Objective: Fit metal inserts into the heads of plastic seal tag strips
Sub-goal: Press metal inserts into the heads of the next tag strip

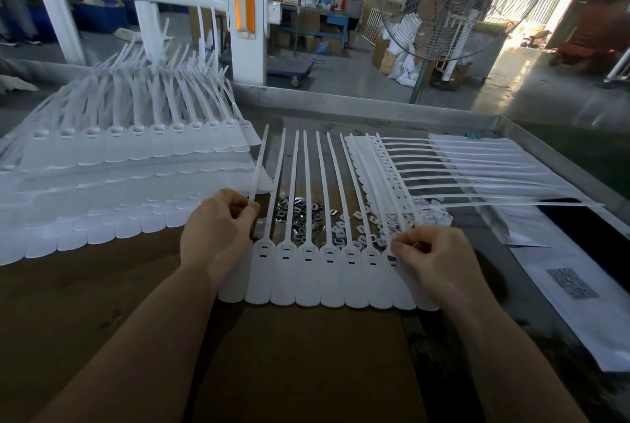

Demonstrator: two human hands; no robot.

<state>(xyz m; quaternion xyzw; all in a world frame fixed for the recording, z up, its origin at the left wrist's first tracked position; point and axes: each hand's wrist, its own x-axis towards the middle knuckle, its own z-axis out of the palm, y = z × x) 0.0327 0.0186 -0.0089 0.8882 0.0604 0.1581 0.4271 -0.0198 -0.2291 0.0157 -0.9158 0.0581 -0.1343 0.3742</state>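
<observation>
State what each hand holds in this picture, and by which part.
Left hand pinches the leftmost strip low on its tail. Right hand pinches something small at the rightmost head; what it is cannot be told.

Bare brown table lies open between my forearms. Ahead, the row of strips bars the way to the metal inserts. Stacked tags close the left; fanned strips and what may be paper sheets close the right.

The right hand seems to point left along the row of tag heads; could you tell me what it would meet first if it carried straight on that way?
Probably the strap rising from the neighbouring tag head, just left of the right hand; depth is unclear, so it might pass above the heads.
</observation>
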